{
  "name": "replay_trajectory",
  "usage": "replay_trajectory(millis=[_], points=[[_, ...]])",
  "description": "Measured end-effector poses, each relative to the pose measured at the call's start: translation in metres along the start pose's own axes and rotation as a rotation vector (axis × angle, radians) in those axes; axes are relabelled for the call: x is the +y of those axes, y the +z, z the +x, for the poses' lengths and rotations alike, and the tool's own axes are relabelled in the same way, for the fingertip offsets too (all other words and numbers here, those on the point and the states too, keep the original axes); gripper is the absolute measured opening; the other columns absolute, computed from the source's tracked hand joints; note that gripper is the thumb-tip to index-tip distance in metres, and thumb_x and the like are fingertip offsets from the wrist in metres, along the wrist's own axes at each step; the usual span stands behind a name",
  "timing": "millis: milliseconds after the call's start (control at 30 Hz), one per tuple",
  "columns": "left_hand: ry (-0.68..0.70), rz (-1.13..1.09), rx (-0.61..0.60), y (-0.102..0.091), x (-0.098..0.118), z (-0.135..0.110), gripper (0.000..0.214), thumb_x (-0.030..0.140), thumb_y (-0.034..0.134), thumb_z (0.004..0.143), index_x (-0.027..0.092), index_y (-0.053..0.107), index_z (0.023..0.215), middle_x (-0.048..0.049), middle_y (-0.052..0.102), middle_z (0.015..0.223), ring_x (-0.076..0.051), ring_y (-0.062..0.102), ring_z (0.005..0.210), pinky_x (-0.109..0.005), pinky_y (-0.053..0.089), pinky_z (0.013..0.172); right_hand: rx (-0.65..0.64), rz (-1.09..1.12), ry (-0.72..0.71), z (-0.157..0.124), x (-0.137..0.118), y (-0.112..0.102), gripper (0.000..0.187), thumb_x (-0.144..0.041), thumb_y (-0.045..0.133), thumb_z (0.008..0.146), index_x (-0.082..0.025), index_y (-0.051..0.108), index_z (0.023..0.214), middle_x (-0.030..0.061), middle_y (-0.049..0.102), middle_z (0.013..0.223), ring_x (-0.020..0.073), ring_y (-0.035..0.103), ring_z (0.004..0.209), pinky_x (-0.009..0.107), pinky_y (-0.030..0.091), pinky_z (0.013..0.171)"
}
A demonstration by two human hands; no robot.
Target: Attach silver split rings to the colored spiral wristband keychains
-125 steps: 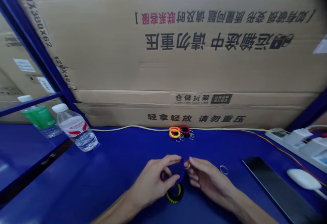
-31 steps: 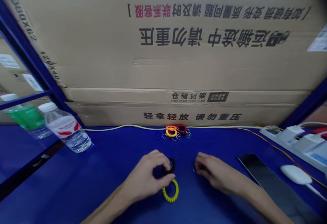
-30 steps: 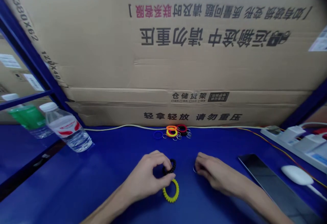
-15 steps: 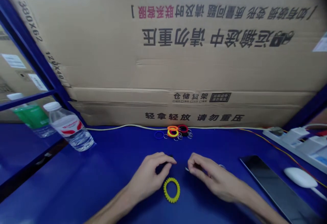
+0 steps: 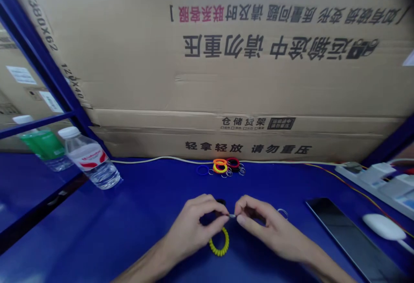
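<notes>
My left hand [image 5: 194, 227] is closed in a pinch on a black spiral coil band [image 5: 220, 202], most of it hidden by the fingers. My right hand [image 5: 261, 225] pinches a small metal key ring [image 5: 232, 216] whose edge meets the left fingertips. A yellow coil band [image 5: 220, 245] lies on the blue table [image 5: 145, 205] just under the left fingers. Another loose metal ring [image 5: 282, 212] lies beside my right hand.
A cluster of orange, yellow, red and black coil bands with rings [image 5: 226, 166] and a blue band [image 5: 202, 170] lie at the back near stacked cardboard boxes [image 5: 226, 80]. A water bottle [image 5: 90, 162] stands left; a phone [image 5: 349, 237], mouse [image 5: 383, 226] and power strip [image 5: 375, 177] sit right.
My hands have come together: the left picked the black band up from beside the yellow one, and the right took a metal ring and brought it to the left fingertips.
</notes>
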State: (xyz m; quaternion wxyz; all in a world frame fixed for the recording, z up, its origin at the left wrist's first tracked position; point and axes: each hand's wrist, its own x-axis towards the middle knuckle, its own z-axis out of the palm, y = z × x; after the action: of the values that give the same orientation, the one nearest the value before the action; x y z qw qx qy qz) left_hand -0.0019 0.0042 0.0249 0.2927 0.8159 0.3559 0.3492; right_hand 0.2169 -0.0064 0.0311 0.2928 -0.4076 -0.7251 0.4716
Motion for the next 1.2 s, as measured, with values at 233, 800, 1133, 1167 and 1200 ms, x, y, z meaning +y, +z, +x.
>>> replay_trajectory(millis=[233,800,1133,1167,1200], points=[[0.044,0.089,-0.025,0.000,0.000,-0.002,0.011,0.017,0.061,0.088,0.021,0.069,0.095,-0.0014,0.066,0.085,-0.016,0.058,0.081,-0.026,0.042,0.078,0.082,-0.053,-0.060,0.001,0.005,0.009,0.024,-0.040,0.047,0.095,-0.021,0.058,0.086,-0.0024,0.057,0.069,0.0130,0.051,0.063,0.024,0.040,0.061],[0.237,0.329,0.064,0.004,-0.009,-0.004,0.017,0.018,0.054,0.094,0.022,0.068,0.102,-0.0042,0.066,0.089,-0.017,0.056,0.079,-0.028,0.045,0.073,0.050,0.679,0.244,0.012,0.021,0.021,0.033,-0.044,0.060,0.088,-0.015,0.057,0.074,-0.0020,0.055,0.061,0.0073,0.046,0.046,0.020,0.040,0.045],[0.035,0.082,-0.009,0.001,0.001,-0.002,0.029,0.018,0.053,0.093,0.027,0.068,0.115,-0.0018,0.071,0.097,-0.016,0.062,0.086,-0.027,0.047,0.082,0.083,0.965,0.335,0.011,0.023,0.011,0.021,-0.030,0.069,0.084,-0.012,0.063,0.075,-0.0017,0.057,0.061,0.0047,0.049,0.046,0.013,0.038,0.039],[-0.014,0.032,-0.026,0.000,0.002,-0.001,0.032,0.016,0.050,0.093,0.026,0.068,0.117,-0.0019,0.071,0.097,-0.016,0.063,0.086,-0.026,0.047,0.082,0.104,0.961,0.330,0.011,0.022,0.009,0.020,-0.029,0.070,0.083,-0.012,0.063,0.075,-0.0008,0.059,0.062,0.0052,0.052,0.048,0.013,0.041,0.041],[-0.053,-0.013,-0.044,-0.002,0.003,-0.001,0.034,0.015,0.048,0.093,0.025,0.067,0.119,-0.0020,0.071,0.097,-0.016,0.064,0.086,-0.026,0.048,0.082,0.120,0.956,0.319,0.011,0.021,0.007,0.019,-0.028,0.070,0.083,-0.012,0.063,0.076,0.0003,0.062,0.065,0.0058,0.054,0.050,0.014,0.043,0.044]])
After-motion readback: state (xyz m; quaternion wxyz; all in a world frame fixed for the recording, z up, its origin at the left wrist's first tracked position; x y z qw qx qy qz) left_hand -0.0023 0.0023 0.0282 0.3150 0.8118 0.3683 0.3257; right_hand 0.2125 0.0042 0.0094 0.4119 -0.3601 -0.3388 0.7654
